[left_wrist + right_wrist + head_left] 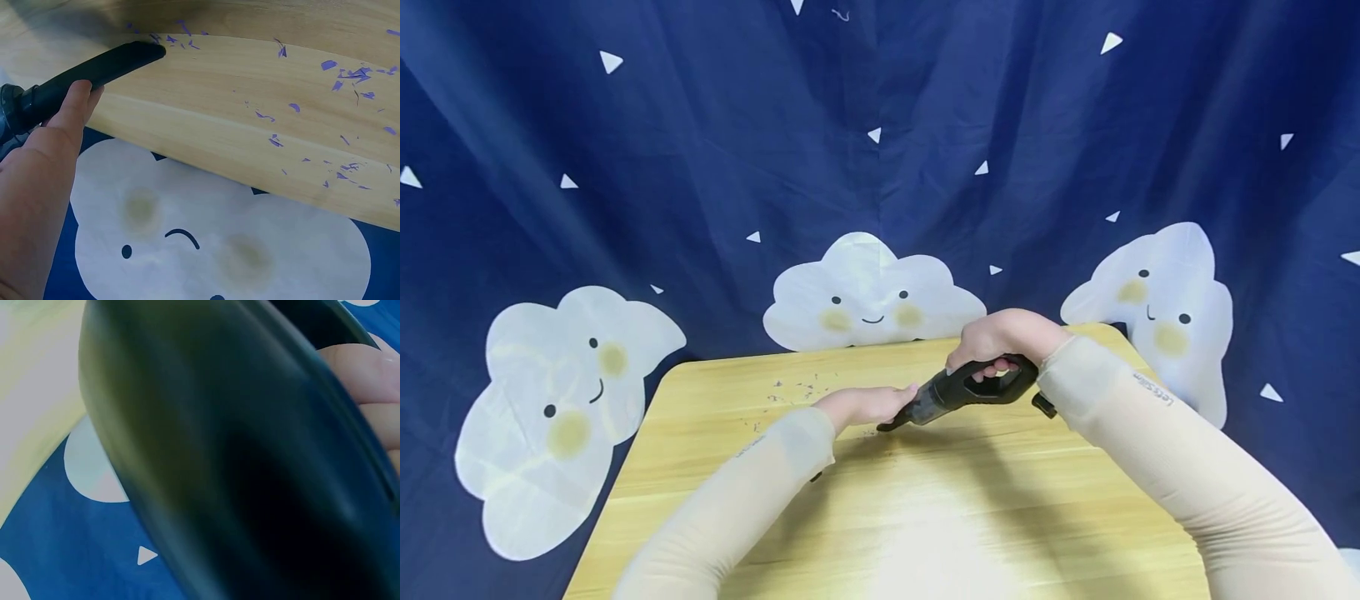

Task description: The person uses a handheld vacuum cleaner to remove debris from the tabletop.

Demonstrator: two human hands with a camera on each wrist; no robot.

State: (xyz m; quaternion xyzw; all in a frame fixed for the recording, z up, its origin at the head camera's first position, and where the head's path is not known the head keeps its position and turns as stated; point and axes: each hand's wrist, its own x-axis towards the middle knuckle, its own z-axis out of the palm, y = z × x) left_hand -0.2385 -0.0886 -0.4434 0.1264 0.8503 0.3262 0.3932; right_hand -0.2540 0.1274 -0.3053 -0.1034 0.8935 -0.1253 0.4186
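Hands (1000, 336) on vacuum (957, 388) over wood-grained table (1060, 525), curtain (925, 100) behind

The table (1037, 500) stands before the curtain (700, 167); on the latter, one cloud (542, 400) lies left of the table, a second (872, 292) behind its far edge, a third (1150, 287) behind the far right corner. The vacuum (951, 390) slants over the table, nozzle (100, 69) leftward, handle rightward. The right hand (1007, 329) is at the handle, its fingers through the loop; the left hand (868, 405) touches the nozzle. Scraps (355, 75) lie on the table, mostly left of the nozzle, a few just beside its tip.
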